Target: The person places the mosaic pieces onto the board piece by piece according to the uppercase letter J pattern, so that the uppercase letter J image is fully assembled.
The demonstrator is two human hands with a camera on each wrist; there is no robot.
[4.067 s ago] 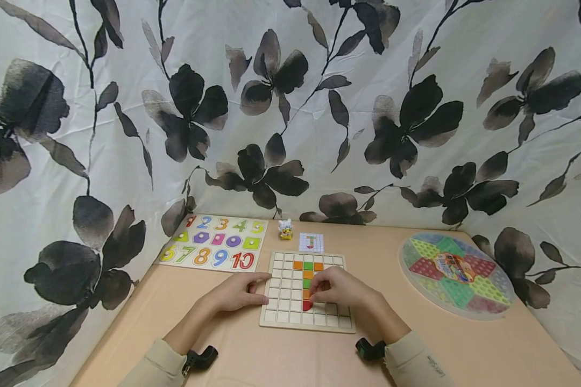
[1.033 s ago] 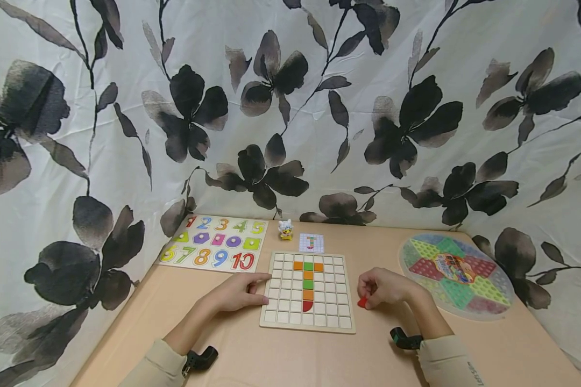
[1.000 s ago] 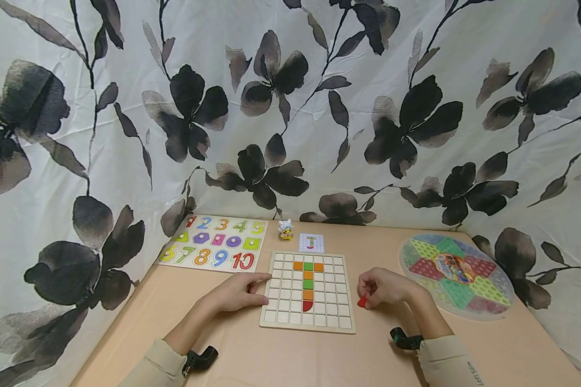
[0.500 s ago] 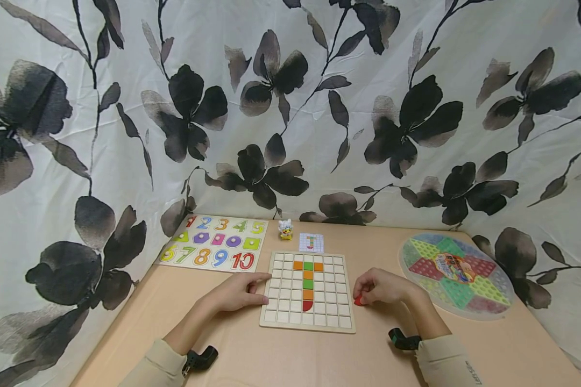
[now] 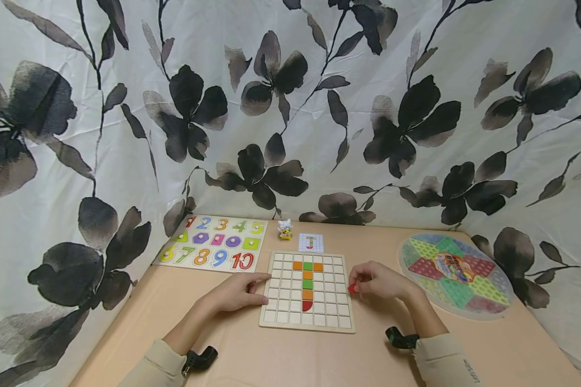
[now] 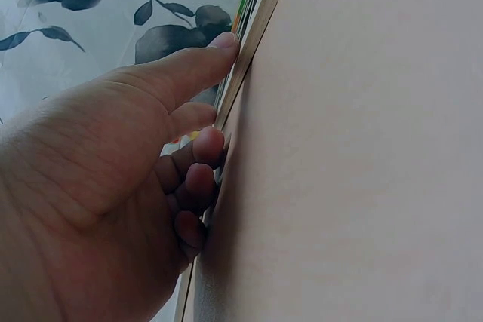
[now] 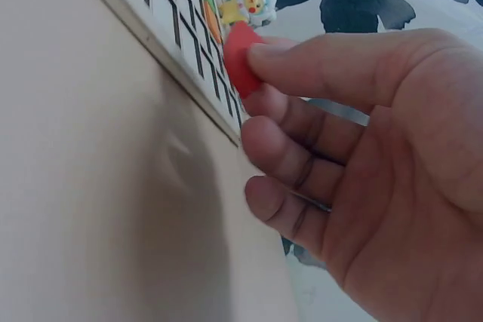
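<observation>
A wooden grid board (image 5: 284, 318) lies on the table with orange and green square tiles set in a T shape. At the foot of that column sits a red piece with one rounded corner (image 5: 307, 306). My left hand (image 5: 229, 293) touches the board's left edge with thumb and index finger, the thumb tip (image 6: 223, 40) at the rim in the left wrist view. My right hand (image 5: 380, 280) pinches a small red tile (image 7: 241, 59) between thumb and index finger, just beside the board's right edge. Its other fingers are loosely curled. Part of the tile is hidden by the thumb.
Behind the board lie a small pattern card (image 5: 311, 243) and a small toy figure (image 5: 284, 229). A number puzzle board (image 5: 213, 242) is at the back left. On the right is a round patterned game board (image 5: 455, 277). A floral curtain (image 5: 290, 118) hangs behind the table.
My right hand went from over the board to the table at its right and now holds a red tile. In the last second it moved slightly left and away from me. The left hand stayed put.
</observation>
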